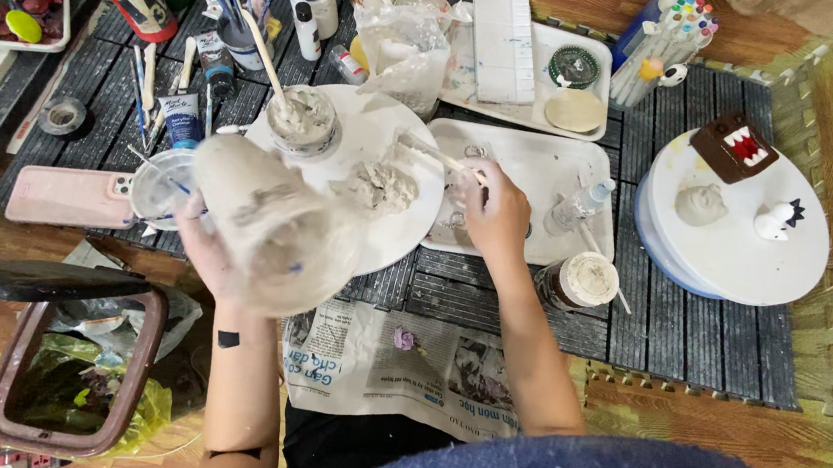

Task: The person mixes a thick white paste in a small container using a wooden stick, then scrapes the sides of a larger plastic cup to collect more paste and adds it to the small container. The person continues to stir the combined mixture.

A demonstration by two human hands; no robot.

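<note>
The left hand (202, 250) grips a big, pale grey, clay-coated rounded form (272, 223) from underneath, fingers wrapped round its lower side, holding it up in the air over the near edge of the dark slatted worktop (689, 333). The form is blurred, so its exact tilt is hard to read. The right hand (495, 214) pinches a thin wooden-handled tool (438, 156) between fingertips and thumb, its tip lying toward the lump of wet grey clay (378, 187) on the round white plate (407, 228).

Risks now: that form looks slick with clay, and a one-handed hold on it could slip, dropping it onto the plate or the newspaper (395, 368) at the near edge. It hangs close to the clay-filled cup with a stick (303, 119), so a swing could tip that over. Just left sits the pink phone (68, 197), beside a small clear water cup (161, 188) — a knock there means a wet phone. The right forearm passes near the clay-topped brown jar (581, 281), an easy elbow bump
</note>
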